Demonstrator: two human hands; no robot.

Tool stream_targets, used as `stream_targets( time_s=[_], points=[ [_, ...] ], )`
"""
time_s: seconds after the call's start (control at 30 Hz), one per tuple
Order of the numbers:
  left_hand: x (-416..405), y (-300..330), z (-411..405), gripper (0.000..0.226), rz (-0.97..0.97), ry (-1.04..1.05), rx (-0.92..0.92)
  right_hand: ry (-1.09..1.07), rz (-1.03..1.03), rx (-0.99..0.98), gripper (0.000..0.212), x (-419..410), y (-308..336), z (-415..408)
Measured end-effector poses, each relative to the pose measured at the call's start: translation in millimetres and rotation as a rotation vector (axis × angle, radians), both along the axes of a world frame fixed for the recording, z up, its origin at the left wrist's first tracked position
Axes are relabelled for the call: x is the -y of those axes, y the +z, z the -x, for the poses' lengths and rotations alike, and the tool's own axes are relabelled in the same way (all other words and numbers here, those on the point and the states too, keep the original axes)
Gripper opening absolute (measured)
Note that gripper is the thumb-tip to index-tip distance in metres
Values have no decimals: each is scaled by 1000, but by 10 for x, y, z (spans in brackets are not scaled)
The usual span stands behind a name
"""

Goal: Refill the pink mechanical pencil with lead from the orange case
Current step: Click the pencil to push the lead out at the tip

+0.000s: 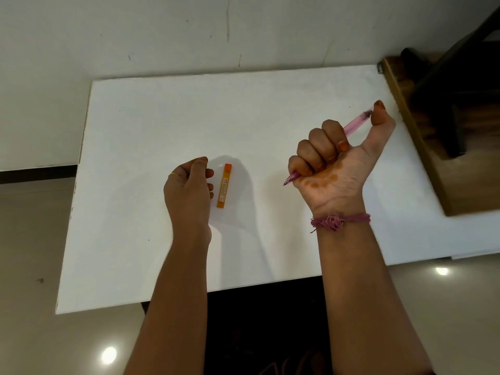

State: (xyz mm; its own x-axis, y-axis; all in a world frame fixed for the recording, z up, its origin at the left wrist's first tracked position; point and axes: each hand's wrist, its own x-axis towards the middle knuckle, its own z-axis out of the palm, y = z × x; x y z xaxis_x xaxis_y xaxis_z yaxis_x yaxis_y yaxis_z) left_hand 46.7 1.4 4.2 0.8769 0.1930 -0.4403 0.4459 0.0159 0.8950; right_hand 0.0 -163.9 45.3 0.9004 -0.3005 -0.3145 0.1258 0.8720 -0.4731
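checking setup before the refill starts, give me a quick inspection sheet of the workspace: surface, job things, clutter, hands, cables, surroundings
surface: white table, a few small dark specks, shadows of the hands on it
job's things: pink mechanical pencil in the right fist, tip toward the person, thumb on its far end; orange case flat on the table, appears closed
clutter: nothing seen
grippers: right hand raised, fingers curled round the pencil; left hand just left of the case, fingers loosely curled, holding nothing, contact with the case cannot be told
cables: nothing seen
surroundings: scuffed white wall behind; wooden furniture at the right; glossy floor with light reflections
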Motion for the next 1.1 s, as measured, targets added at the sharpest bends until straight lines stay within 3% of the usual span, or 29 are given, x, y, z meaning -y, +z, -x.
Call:
stream_targets(
  time_s=[1.1],
  points=[
    [8,16,9,11,-14,-5,1,54,97,10,55,-8,76,-5]
  ],
)
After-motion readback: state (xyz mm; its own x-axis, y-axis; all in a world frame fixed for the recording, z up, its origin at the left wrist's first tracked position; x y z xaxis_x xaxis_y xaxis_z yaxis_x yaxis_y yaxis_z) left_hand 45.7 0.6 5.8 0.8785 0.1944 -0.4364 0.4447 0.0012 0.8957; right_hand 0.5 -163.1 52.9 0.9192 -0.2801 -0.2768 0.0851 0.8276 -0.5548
